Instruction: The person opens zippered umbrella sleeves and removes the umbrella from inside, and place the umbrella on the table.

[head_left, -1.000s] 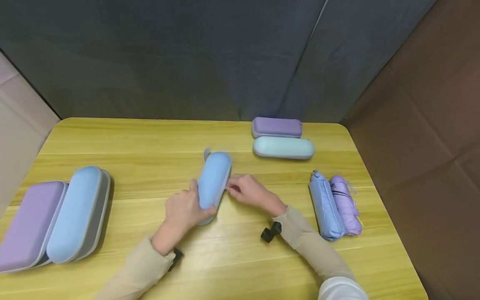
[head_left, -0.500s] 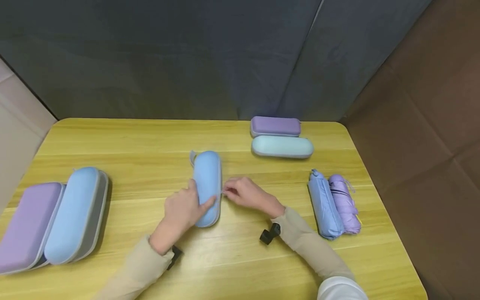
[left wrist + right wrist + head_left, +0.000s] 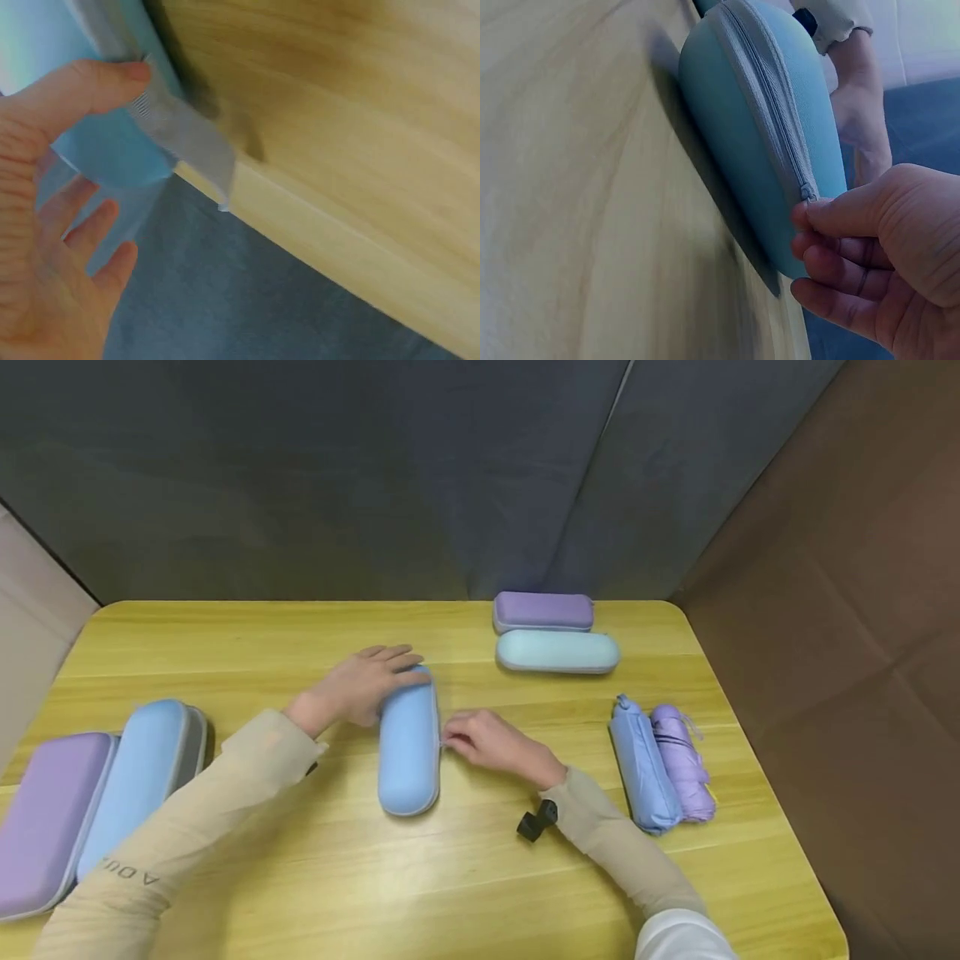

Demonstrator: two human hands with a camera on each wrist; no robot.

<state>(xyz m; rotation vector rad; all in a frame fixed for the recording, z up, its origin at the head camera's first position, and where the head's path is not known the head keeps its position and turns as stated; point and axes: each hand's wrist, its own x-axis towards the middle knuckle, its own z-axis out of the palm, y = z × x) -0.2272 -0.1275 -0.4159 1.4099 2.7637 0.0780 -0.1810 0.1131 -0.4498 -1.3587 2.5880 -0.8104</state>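
Note:
A light blue hard-shell zip case (image 3: 407,760) lies on the table, its long side pointing away from me. My left hand (image 3: 366,685) is over the case's far end, fingers extended. In the left wrist view the thumb touches the case beside a grey fabric strap (image 3: 196,142), while the other fingers are spread apart from it. My right hand (image 3: 491,742) is at the case's right side. Between thumb and forefinger it pinches the zipper pull (image 3: 808,195), seen in the right wrist view; the grey zipper (image 3: 769,86) behind the pull looks closed.
On the left lie a large purple case (image 3: 56,818) and a large blue case (image 3: 135,768), partly behind my left sleeve. A small purple case (image 3: 543,610) and a mint case (image 3: 558,652) are at the back. Folded blue (image 3: 645,768) and purple umbrellas (image 3: 684,764) lie right.
The blue case has turned straighter and shifted slightly left. My left hand has moved from its near left side to its far end. The right hand stays at the right side.

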